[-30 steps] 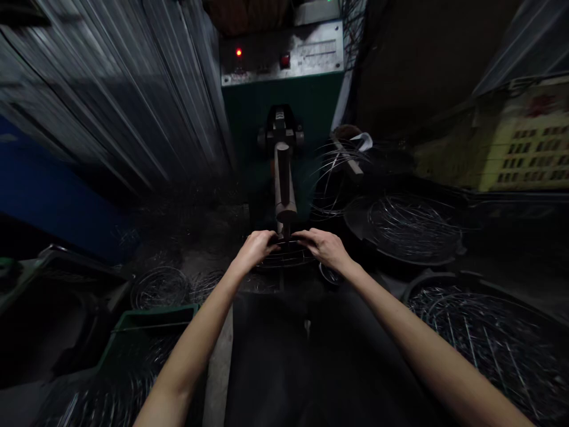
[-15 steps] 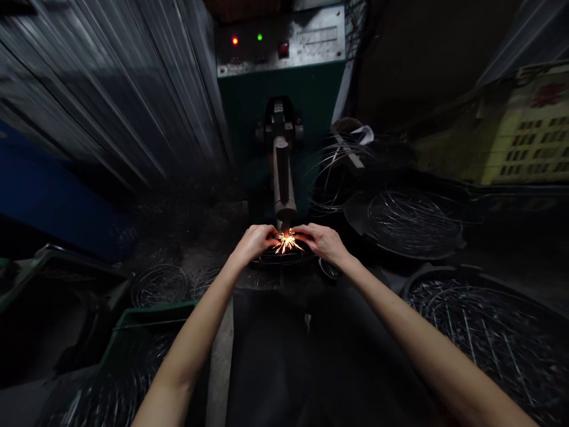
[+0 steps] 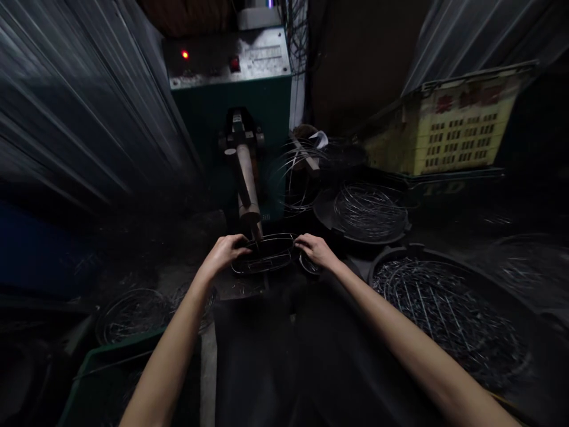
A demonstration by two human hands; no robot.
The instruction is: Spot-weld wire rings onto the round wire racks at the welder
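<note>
A round wire frame (image 3: 269, 257) made of thin metal rings with short cross wires is held between my hands, just below the welding machine's arm (image 3: 249, 184). My left hand (image 3: 227, 252) has its fingers closed on the frame's left side, near the electrode tip (image 3: 256, 230). On the right side, my right hand (image 3: 315, 248) pinches the rim between thumb and fingers. Part of the frame's left edge is hidden behind the left hand. No sparks show at the tip.
Behind stands the green machine body (image 3: 231, 98) with a lit red lamp. To the right are a black tray of wire rings (image 3: 317, 204), a large basin (image 3: 377, 255) heaped with short metal pieces, and a yellow crate (image 3: 462, 139). A green crate (image 3: 89, 362) sits lower left.
The sparks at the electrode tip have gone, and the green lamp no longer glows. The wire frame now shows more fully, with my hands farther apart. The view has shifted to the right.
</note>
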